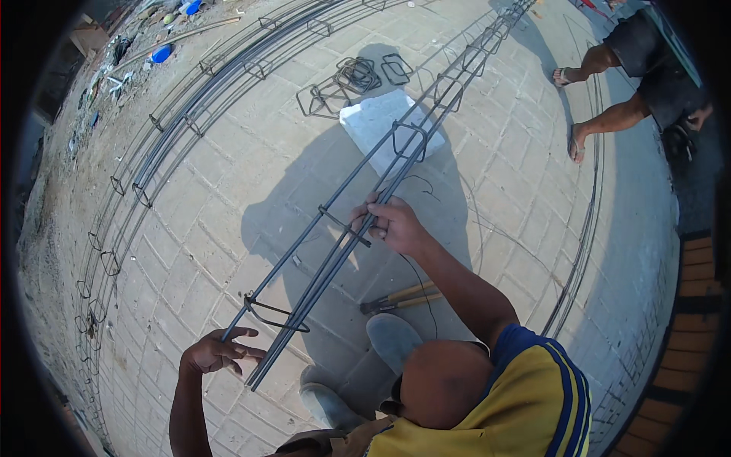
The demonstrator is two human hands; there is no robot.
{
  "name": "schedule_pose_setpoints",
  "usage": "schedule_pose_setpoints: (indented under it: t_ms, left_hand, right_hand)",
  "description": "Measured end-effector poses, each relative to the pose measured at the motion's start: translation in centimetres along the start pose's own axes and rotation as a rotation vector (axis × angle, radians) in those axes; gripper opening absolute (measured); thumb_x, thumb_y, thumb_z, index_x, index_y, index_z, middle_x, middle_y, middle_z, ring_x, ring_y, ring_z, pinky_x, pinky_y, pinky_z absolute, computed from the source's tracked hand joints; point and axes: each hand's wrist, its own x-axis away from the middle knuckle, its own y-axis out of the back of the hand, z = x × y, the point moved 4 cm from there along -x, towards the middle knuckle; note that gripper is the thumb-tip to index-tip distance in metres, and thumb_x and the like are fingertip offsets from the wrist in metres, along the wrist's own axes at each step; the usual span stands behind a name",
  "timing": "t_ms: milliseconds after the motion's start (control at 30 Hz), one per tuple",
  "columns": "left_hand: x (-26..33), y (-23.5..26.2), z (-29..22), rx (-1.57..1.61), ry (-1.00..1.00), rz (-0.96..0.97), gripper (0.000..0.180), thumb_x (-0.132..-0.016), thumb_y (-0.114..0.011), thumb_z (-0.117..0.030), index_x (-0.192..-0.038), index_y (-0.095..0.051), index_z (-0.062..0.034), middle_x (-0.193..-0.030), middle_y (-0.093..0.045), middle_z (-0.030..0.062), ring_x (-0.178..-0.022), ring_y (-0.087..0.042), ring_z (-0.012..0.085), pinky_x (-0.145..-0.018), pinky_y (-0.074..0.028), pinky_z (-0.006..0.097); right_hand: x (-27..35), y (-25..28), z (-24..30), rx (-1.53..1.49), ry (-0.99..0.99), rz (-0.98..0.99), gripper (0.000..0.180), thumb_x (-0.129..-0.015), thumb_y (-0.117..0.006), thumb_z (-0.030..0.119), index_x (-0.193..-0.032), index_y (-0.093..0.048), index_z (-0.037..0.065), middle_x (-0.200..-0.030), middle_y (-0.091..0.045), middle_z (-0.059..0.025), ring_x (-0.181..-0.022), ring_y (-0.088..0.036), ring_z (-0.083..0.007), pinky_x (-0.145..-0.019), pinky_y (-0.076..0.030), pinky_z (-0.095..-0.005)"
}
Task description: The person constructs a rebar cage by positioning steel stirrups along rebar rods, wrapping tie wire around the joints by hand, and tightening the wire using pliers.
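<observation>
**Two hands on a rebar cage over the paving**

Nearest the camera, the left hand (217, 352) lies open under the near end of the rebar cage (343, 236), fingers spread and touching the lowest bars beside the last stirrup (276, 314); it grips nothing. Further along, the right hand (392, 223) is clenched around the upper bars just past a second stirrup. The cage runs slantwise up and away over the paved floor (213, 228), its far part crossing a white foam slab (377, 122).

By the look of it the cage is long, stiff and heavy, rough enough not to slip; it likely handles best gripped on the long bars next to a stirrup, hands well apart.

Pincers with wooden handles (402, 297) lie on the floor near the grey shoes (392, 339). Beyond the slab sits a heap of loose stirrups (350, 80), with another long cage (190, 114) along the left edge. At the far right another person's legs (601, 99) stand.
</observation>
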Motion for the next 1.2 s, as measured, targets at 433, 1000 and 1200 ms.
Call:
schedule_pose_setpoints:
  t_ms: [433, 1000, 1200]
  left_hand:
    - [-14.4, 11.3, 2.6, -0.427, -0.163, -0.391, 0.018, -0.081, -0.067, -0.008, -0.095, -0.069, 0.0045, -0.078, -0.068, 0.0116, -0.067, -0.067, 0.0234, -0.066, -0.056, 0.038]
    - [-9.8, 8.3, -2.7, -0.963, -0.323, -0.784, 0.055, -0.099, -0.052, -0.048, -0.113, -0.063, 0.0039, -0.112, -0.067, 0.0175, -0.105, -0.063, 0.0291, -0.091, -0.049, 0.039]
    - [-11.1, 8.6, -1.1, -0.631, -0.188, -0.698, 0.046, -0.099, -0.051, -0.043, -0.087, -0.065, -0.001, -0.068, -0.054, 0.0046, -0.063, -0.051, 0.012, -0.058, -0.044, 0.03]
  right_hand:
    - [-8.9, -0.2, -3.5, 0.4, -0.076, -0.322, 0.015, -0.095, -0.057, 0.008, -0.103, -0.053, -0.004, -0.097, -0.067, -0.0172, -0.071, -0.071, -0.0215, -0.039, -0.032, -0.0261]
    - [-8.6, 0.8, -3.6, 0.369, -0.201, -0.189, 0.023, -0.097, -0.056, 0.012, -0.114, -0.052, -0.002, -0.109, -0.068, -0.0183, -0.086, -0.067, -0.0186, -0.048, -0.036, -0.0241]
    - [-7.5, -0.1, -3.8, 0.572, -0.19, -0.234, 0.026, -0.095, -0.06, 0.014, -0.108, -0.054, -0.007, -0.1, -0.07, -0.0202, -0.082, -0.072, -0.0232, -0.041, -0.033, -0.0237]
